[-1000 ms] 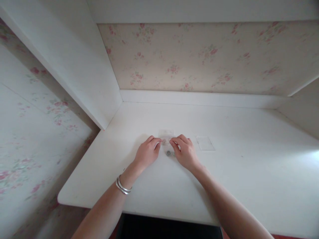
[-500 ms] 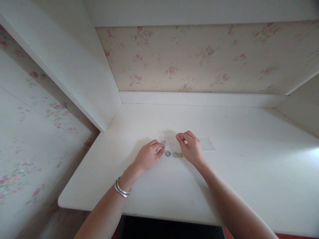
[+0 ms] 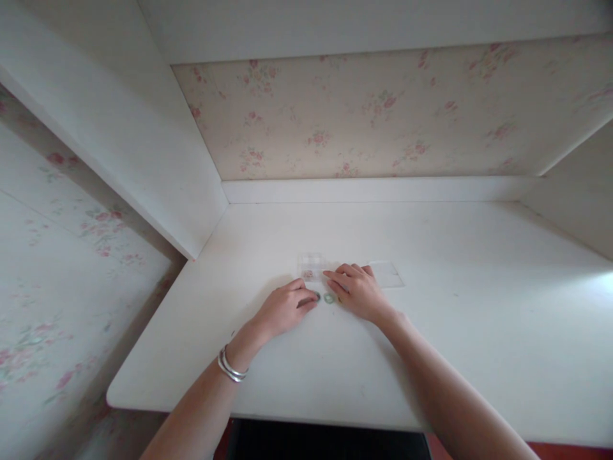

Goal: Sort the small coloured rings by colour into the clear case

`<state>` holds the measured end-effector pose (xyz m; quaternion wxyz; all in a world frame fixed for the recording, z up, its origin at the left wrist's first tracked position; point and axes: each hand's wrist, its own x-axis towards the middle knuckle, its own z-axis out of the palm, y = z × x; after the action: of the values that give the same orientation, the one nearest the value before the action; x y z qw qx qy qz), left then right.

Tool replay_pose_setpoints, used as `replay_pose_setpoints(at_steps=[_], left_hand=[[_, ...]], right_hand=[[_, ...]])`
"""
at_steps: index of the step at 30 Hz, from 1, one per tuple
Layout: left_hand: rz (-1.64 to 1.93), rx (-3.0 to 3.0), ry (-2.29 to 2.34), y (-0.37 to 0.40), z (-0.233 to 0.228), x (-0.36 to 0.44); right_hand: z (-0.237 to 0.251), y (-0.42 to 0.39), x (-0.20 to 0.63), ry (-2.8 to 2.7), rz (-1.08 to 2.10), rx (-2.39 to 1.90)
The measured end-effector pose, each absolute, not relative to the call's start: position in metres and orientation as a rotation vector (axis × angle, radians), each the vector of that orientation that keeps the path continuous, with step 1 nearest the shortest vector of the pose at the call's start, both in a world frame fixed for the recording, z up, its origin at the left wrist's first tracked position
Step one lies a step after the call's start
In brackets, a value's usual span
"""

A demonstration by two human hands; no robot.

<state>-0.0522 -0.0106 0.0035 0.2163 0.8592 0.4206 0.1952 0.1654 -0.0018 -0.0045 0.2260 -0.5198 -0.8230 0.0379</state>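
My left hand (image 3: 287, 305) rests on the white desk, with thumb and forefinger closed at a small grey ring (image 3: 318, 296); the fingertips cover part of it. To its right lies a pale green ring (image 3: 329, 298), flat on the desk. A yellowish ring (image 3: 340, 299) shows only in part at the edge of my right hand (image 3: 355, 291). That hand is palm down, fingers stretched to the left and thumb slightly apart, with nothing visible in it. Beneath and behind it is a clear plastic case (image 3: 387, 275), with small reddish bits (image 3: 308, 274) at its left end.
The white desk (image 3: 431, 345) has a raised back ledge (image 3: 383, 190) and a tall side panel (image 3: 143, 147) at the left. Flowered wallpaper (image 3: 364, 121) covers the back. Something black (image 3: 330, 441) is below the front edge.
My left fingers have moved down onto the grey ring. My right hand has lowered and opened from a pinch, shifting left and now partly hiding the yellowish ring. The view has shifted slightly.
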Motion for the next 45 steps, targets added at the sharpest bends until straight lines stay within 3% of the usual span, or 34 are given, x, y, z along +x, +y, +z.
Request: replay_pose_setpoints(at_steps=[36,45], left_hand=[[0.645,2.138,1.18,-0.007,0.0,-0.05],[0.709,2.04,1.247,0.0,0.014,-0.054]], right_hand=[[0.012,-0.011,0.177,-2.236,-0.051,-1.461],[0.016,-0.027,0.152,-2.33,0.085,-1.278]])
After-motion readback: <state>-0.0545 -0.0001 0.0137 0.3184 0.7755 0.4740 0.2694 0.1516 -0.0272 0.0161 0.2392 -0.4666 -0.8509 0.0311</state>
